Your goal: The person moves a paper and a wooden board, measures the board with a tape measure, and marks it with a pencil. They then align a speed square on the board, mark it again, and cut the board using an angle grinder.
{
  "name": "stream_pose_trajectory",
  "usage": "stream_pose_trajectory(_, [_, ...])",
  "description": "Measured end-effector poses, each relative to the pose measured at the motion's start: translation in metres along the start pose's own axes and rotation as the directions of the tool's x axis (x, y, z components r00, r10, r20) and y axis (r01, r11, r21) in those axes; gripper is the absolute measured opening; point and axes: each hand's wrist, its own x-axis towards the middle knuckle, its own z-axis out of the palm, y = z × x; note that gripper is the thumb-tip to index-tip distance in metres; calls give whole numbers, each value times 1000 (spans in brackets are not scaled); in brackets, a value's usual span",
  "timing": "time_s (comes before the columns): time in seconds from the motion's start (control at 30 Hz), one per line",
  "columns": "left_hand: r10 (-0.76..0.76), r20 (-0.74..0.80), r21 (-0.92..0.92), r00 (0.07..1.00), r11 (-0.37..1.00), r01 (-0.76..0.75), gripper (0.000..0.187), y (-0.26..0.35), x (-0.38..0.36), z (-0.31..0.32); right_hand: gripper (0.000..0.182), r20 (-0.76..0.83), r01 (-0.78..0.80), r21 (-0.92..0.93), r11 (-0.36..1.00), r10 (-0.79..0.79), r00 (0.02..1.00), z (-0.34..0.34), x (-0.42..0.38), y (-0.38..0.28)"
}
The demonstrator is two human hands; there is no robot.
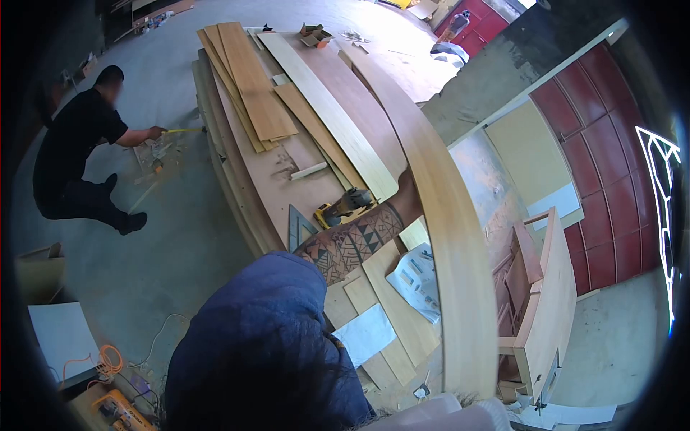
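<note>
My left arm, in a blue sleeve with a tattooed forearm (352, 241), reaches across the workbench to a long pale wooden strip (449, 237). The strip runs on edge from the far end of the bench to the bottom of the view. My left hand (405, 195) meets the strip at the wrist, and its fingers are hidden behind the wood. My right hand is out of sight. Just left of my forearm lie a yellow power tool (345, 205) and a metal triangle square (300, 228).
The workbench (287, 179) carries several plywood boards (255, 82) and paper sheets (417, 280). A co-worker in black (79, 158) crouches on the floor at the left with a yellow tape measure (180, 130). A wooden frame (539, 302) stands at the right by red doors (611, 179).
</note>
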Motion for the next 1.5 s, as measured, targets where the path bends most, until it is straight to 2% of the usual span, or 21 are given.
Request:
stream_pose_trajectory(0.03, [7, 49, -115, 999, 993, -2, 74, 18, -15, 19, 26, 20, -39, 9, 999, 39, 999, 7, -19, 14])
stream_pose_trajectory(0.17, [-68, 18, -96, 998, 993, 69, 75, 117, -95, 91, 25, 122, -219, 44, 975, 213, 969, 28, -97, 76])
stream_pose_trajectory(0.27, [26, 79, 92, 997, 995, -33, 64, 160, -113, 109, 25, 197, -376, 55, 925, 359, 912, 34, -161, 133])
stream_pose_trajectory(0.33, [171, 207, 398, 963, 885, -242, 52, 179, -125, 126, 24, 240, -484, 73, 872, 456, 857, 36, -210, 173])
stream_pose_trajectory(0.4, [160, 241, 416, 957, 874, -251, 44, 206, -126, 144, 24, 279, -598, 93, 796, 556, 783, 34, -265, 217])
stream_pose_trajectory(0.5, [-52, 354, 385, 934, 918, -95, 39, 241, -139, 177, 23, 332, -744, 98, 661, 683, 651, 34, -349, 280])
stream_pose_trajectory(0.57, [-20, 319, 544, 948, 822, -166, 36, 251, -163, 229, 23, 365, -831, 102, 546, 757, 542, 36, -404, 318])
stream_pose_trajectory(0.73, [-215, 416, 683, 884, 716, -147, 36, 274, -197, 290, 23, 388, -948, 100, 303, 865, 317, 38, -524, 380])
stream_pose_trajectory(0.8, [-126, 455, 742, 881, 601, -298, 34, 274, -216, 313, 22, 383, -964, 99, 248, 885, 267, 35, -551, 388])
stream_pose_trajectory(0.9, [-131, 551, 724, 824, 566, -394, 30, 272, -237, 328, 22, 340, -956, 117, 268, 894, 292, 27, -557, 389])
stream_pose_trajectory(0.97, [-152, 650, 701, 745, 498, -510, 30, 275, -247, 332, 22, 272, -869, 203, 452, 826, 494, 28, -532, 381])
stream_pose_trajectory(1.03, [-187, 713, 672, 676, 458, -582, 34, 272, -266, 343, 30, 230, -487, 419, 766, 429, 873, 30, -478, 362])
stream_pose_trajectory(1.1, [-190, 737, 653, 649, 449, -609, 36, 270, -276, 352, 30, 259, -271, 459, 846, 165, 952, -5, -435, 228])
stream_pose_trajectory(1.13, [-194, 768, 628, 611, 419, -656, 35, 269, -279, 356, 40, 112, -124, 443, 888, 82, 990, -14, -423, 163])
stream_pose_trajectory(1.17, [-201, 795, 602, 573, 388, -698, 35, 274, -280, 360, 51, 37, -44, 401, 915, 31, 999, -30, -413, 92])
stream_pose_trajectory(1.2, [-195, 787, 610, 585, 392, -689, 35, 283, -280, 366, 55, 20, 148, 349, 925, -165, 986, -50, -399, 37])
stream_pose_trajectory(1.27, [-288, 698, 708, 656, 143, -691, 43, 298, -281, 372, 59, -84, 295, 321, 900, -283, 955, -97, -355, -43])
stream_pose_trajectory(1.3, [-321, 683, 715, 656, 105, -692, 43, 303, -276, 372, 61, -135, 380, 326, 865, -356, 925, -113, -348, -90])
stream_pose_trajectory(1.33, [-357, 676, 718, 645, 120, -686, 42, 308, -273, 371, 61, -147, 494, 308, 813, -472, 869, -127, -346, -137])
stream_pose_trajectory(1.47, [-529, 640, 743, 557, 243, -623, 41, 320, -264, 365, 64, -185, 521, 536, 664, -510, 840, -111, -381, -300])
stream_pose_trajectory(1.5, [-577, 627, 753, 523, 275, -598, 41, 320, -264, 363, 66, 182, 391, 713, 582, -692, 698, -136, -365, -314])
